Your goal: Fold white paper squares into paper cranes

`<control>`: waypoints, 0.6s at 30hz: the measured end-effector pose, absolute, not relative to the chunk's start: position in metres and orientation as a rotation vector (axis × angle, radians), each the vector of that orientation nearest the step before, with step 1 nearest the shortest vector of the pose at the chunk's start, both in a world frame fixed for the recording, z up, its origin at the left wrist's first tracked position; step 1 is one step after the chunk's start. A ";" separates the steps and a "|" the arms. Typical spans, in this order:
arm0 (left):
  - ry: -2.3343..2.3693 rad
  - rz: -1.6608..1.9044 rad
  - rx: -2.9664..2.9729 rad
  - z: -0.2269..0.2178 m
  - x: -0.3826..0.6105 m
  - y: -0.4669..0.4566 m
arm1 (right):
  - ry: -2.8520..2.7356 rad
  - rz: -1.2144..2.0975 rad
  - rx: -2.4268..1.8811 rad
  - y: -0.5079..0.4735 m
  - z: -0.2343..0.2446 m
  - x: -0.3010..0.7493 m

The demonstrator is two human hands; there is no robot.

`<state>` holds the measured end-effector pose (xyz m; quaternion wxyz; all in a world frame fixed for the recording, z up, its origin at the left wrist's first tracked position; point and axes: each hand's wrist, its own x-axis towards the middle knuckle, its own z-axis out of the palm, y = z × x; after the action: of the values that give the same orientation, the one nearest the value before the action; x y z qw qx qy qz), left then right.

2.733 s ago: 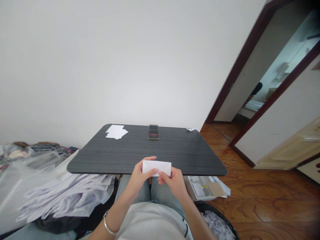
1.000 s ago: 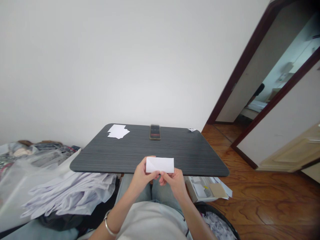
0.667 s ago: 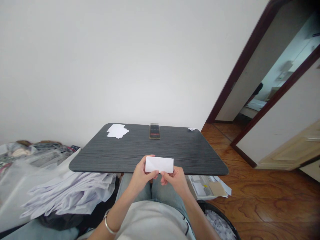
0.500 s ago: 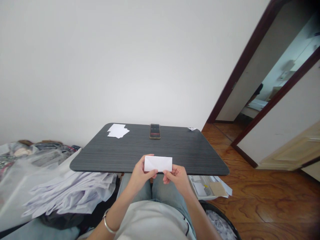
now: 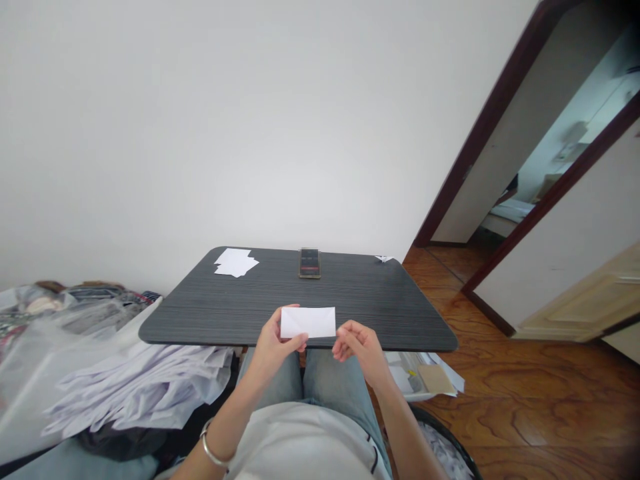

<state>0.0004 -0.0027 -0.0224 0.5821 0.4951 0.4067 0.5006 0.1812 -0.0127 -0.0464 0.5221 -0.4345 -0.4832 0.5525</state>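
Observation:
A folded white paper rectangle (image 5: 314,321) is held above the near edge of the dark table. My left hand (image 5: 278,341) grips its left end, thumb on the front and fingers behind. Just off the paper's right end is my right hand (image 5: 356,341), its fingers curled in toward the thumb. Nothing shows between those fingers, and whether a fingertip brushes the paper's edge is hard to tell.
On the black wood-grain table (image 5: 265,293) lie white paper sheets (image 5: 235,262) at far left, a phone (image 5: 310,263) at the back middle and a small folded white paper piece (image 5: 384,258) at far right. Below right are a tray (image 5: 423,381) and a bin of paper (image 5: 443,450).
My right hand has let go of the paper's lower right part and moved slightly right. The paper, in my left hand, has shifted a little left and up.

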 end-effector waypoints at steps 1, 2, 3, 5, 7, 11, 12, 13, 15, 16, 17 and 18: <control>0.945 1.162 1.157 -0.022 0.001 -0.003 | -1.167 1.350 -1.027 -0.013 -0.046 0.178; 0.937 1.153 1.160 -0.023 0.002 -0.003 | -1.179 1.367 -1.016 -0.014 -0.046 0.175; 0.928 1.143 1.164 -0.024 0.003 -0.003 | -1.204 1.376 -1.009 -0.015 -0.046 0.172; 0.912 1.130 1.176 -0.026 0.004 -0.003 | -1.230 1.354 -1.004 -0.016 -0.046 0.167; 0.905 1.133 1.192 -0.028 0.005 -0.003 | -1.237 1.337 -1.006 -0.016 -0.046 0.164; 0.895 1.134 1.204 -0.033 0.003 0.000 | -1.216 1.332 -1.010 -0.015 -0.049 0.165; 0.893 1.128 1.199 -0.034 0.002 0.000 | -1.212 1.328 -1.010 -0.014 -0.050 0.166; 0.890 1.123 1.191 -0.034 0.001 0.001 | -1.208 1.322 -1.013 -0.013 -0.051 0.167; 0.894 1.134 1.177 -0.034 -0.004 0.002 | -1.188 1.300 -1.026 -0.011 -0.053 0.170; 0.898 1.152 1.171 -0.033 -0.007 0.003 | -1.171 1.285 -1.035 -0.010 -0.054 0.172; 0.907 1.181 1.166 -0.032 -0.010 0.004 | -1.148 1.267 -1.040 -0.009 -0.054 0.174; 0.911 1.211 1.161 -0.031 -0.013 0.005 | -1.129 1.253 -1.040 -0.009 -0.055 0.176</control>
<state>-0.0132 0.0052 -0.0312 0.5777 0.4964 0.3896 0.5178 0.1759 -0.0086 -0.0546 0.5480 -0.4391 -0.4765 0.5290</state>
